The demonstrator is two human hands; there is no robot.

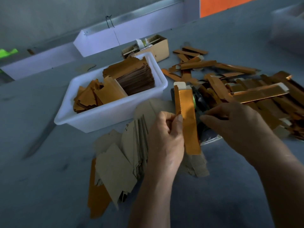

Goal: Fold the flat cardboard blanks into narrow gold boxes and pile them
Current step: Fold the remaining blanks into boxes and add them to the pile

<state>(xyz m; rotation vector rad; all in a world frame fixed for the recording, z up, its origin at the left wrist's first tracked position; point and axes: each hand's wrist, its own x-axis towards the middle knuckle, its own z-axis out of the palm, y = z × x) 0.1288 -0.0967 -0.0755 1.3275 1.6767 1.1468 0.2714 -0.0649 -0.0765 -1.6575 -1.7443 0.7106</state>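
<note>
Head view, centre of the frame: the left hand [166, 137] pinches a half-formed gold box [186, 119] by its long left edge, holding it upright off the desk [41, 162], probably so the walls can be squared. The right hand [238, 122] reaches in from the right, fingers curled near its edge; whether they grip it I cannot tell. Flat blanks [121, 165] fan out just below for easy reach, and finished boxes [246, 89] pile at right.
</note>
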